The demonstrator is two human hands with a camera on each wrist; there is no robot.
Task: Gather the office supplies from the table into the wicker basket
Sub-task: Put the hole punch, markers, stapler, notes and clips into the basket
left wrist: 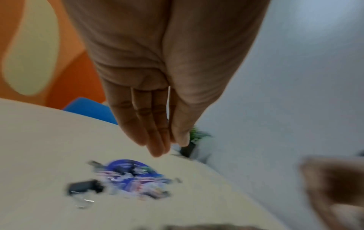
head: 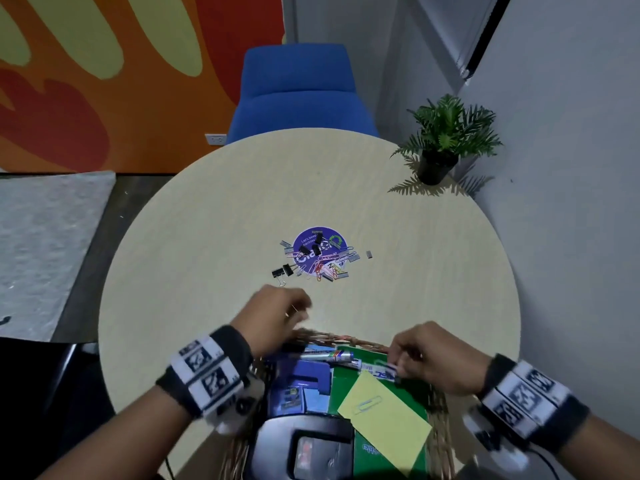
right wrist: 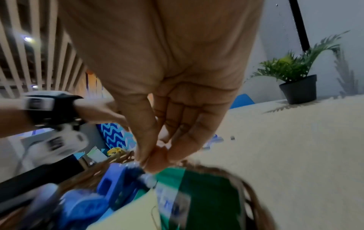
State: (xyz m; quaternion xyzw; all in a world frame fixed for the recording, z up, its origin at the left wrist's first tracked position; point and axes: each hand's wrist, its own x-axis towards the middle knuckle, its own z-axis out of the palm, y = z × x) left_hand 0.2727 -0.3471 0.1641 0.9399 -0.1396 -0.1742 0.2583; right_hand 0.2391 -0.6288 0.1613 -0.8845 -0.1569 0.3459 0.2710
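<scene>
where the near edge of the round surface [head: 214,216] meets the person, the wicker basket [head: 437,424] sits partly over that edge, already holding a green folder [head: 398,372], a yellow paper [head: 391,424] with a paper clip [head: 367,404] on it, a marker [head: 325,356], blue items and a black device [head: 304,441]. the right hand [head: 431,358] hangs over the basket's far right rim, its fingers [right wrist: 157,161] brought together with the thumb in a pinch above the green folder; something small and pale seems caught at the tips, but the blur keeps me from telling what it is. the left hand [head: 277,317] is over the basket's far left rim; from the wrist its fingers [left wrist: 155,140] look straight and close together, pointing down at the surface, with a thin wire-like thing [left wrist: 168,101] between thumb and forefinger, though a firm grip cannot be told. near the middle of the surface lies a heap of paper clips and staples [head: 329,268] on a round purple sticker [head: 318,251], with black binder clips [head: 283,271] just beside its left edge. a potted plant [head: 446,140] stands at the far right edge, and a blue chair [head: 298,91] is beyond the far edge.
</scene>
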